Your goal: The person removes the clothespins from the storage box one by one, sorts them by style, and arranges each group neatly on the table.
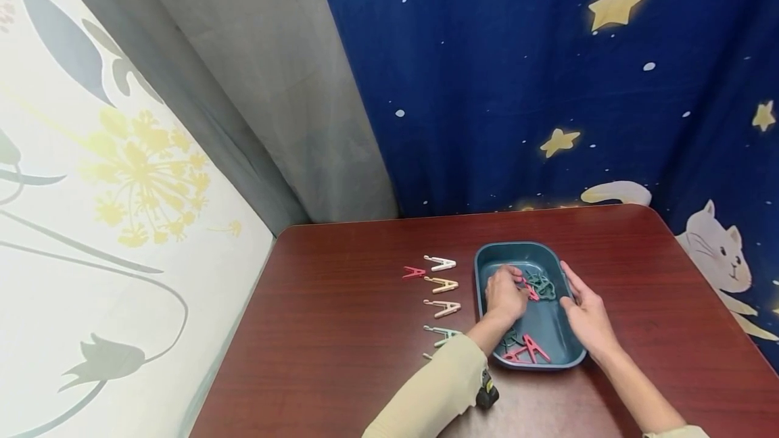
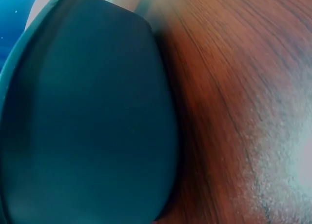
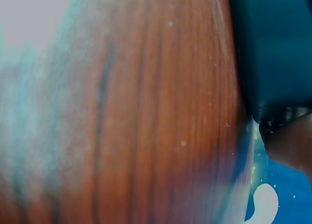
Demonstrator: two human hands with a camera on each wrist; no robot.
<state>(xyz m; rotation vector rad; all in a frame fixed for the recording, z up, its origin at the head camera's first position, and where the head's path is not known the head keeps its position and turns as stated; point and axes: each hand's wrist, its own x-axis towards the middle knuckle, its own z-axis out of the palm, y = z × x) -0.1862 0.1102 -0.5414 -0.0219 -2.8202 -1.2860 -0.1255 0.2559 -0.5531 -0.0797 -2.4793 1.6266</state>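
No text, label, brand, number or sign can be read in any of the three views. No lettering can be made out on the tray (image 1: 550, 330), on the clothespins (image 1: 443, 263) or on the patterned curtain (image 1: 487, 86). On the small black device (image 1: 487, 394) at the left wrist, a mark may perhaps be carried, but it is shown too small to be deciphered.

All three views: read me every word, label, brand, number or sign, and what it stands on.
No readable text anywhere.
Dark teal rectangular plastic tray, coloured plastic clothespins: no lettering visible.
Dark blue fabric curtain: pictures, no words visible.
Small black wrist device: any marking is too small to read.
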